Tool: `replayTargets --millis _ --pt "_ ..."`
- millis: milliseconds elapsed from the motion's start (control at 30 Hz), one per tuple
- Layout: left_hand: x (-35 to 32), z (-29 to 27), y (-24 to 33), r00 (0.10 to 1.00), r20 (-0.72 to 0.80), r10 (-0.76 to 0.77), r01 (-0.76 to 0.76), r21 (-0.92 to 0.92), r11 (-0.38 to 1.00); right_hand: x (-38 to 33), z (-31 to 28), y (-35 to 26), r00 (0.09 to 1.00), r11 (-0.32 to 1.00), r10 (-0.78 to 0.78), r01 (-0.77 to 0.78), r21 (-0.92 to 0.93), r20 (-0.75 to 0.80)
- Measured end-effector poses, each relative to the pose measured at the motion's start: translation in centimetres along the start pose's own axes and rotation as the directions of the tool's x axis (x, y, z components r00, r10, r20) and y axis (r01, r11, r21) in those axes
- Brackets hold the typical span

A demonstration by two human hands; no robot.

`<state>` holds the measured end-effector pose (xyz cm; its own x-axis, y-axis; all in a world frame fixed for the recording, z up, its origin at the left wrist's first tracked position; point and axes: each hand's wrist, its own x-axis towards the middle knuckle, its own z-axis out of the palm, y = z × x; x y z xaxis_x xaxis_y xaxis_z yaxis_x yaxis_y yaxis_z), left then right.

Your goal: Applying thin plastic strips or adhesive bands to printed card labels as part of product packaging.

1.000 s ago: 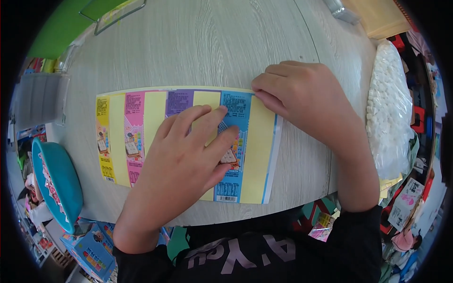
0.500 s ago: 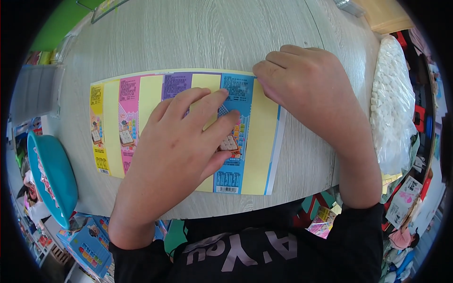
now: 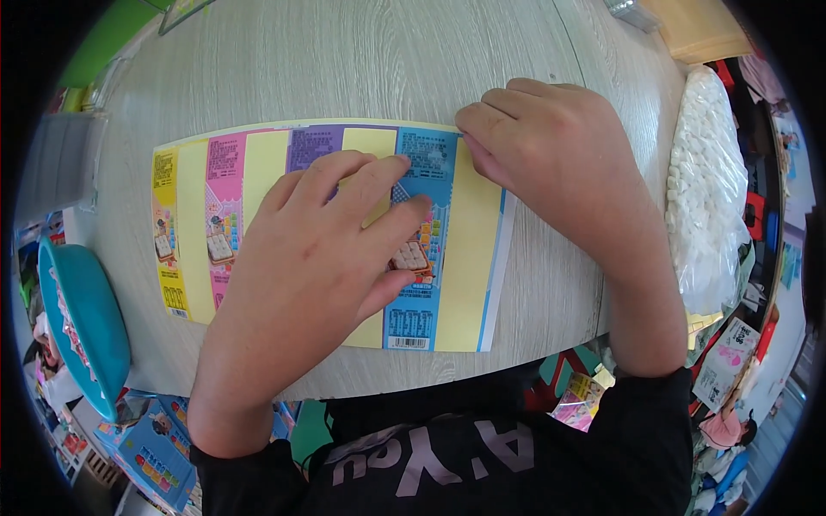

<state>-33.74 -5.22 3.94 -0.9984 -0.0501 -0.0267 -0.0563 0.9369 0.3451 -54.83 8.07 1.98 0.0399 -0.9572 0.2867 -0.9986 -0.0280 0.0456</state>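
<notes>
A sheet of labels (image 3: 469,258) lies flat on the table, its pale yellow backing showing between the printed strips. Yellow (image 3: 167,202), pink (image 3: 225,159), purple (image 3: 311,146) and blue (image 3: 420,305) labels run across it from left to right. My left hand (image 3: 301,241) rests over the middle of the sheet with fingers spread, hiding much of the purple label. At the far edge, beside the blue label's top right corner, my right hand (image 3: 551,146) is curled, thumb and forefinger pinched at the sheet. Its fingertips are partly hidden.
A clear bag of small white pieces (image 3: 707,198) lies at the table's right edge. On the left stand a teal basin (image 3: 95,318) and, below it, blue printed boxes (image 3: 151,451). A wire-framed item (image 3: 176,13) is at the far left of the wood-grain table (image 3: 370,64).
The whole view has shifted slightly, so everything appears a little farther left. Both hands keep nearly the same pose on the label sheet.
</notes>
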Motion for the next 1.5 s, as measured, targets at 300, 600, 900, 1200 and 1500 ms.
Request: replayTargets --millis 300,600,900,1200,1500 --pt "-0.3 0.3 0.2 1.000 0.003 -0.018 0.018 0.006 1.000 0.0 0.2 -0.4 1.000 1.000 -0.013 0.013 -0.011 -0.009" --pt "-0.4 0.7 0.1 1.000 -0.024 -0.014 0.014 0.002 1.000 -0.2 0.3 -0.3 1.000 0.999 -0.025 0.024 -0.032 -0.009" --pt "-0.3 0.9 -0.3 0.999 -0.042 0.006 -0.006 -0.016 1.000 -0.5 -0.9 0.3 0.993 0.982 0.100 -0.109 0.153 0.067" --pt "-0.7 1.3 -0.2 0.997 -0.072 0.002 -0.004 -0.034 0.999 0.0 -1.1 -0.4 0.991 0.977 0.096 -0.112 0.181 0.094" --pt "-0.6 1.6 -0.4 0.995 -0.099 0.021 -0.023 -0.017 1.000 0.3 -0.9 -1.1 0.995 0.998 0.060 -0.061 0.012 0.077"
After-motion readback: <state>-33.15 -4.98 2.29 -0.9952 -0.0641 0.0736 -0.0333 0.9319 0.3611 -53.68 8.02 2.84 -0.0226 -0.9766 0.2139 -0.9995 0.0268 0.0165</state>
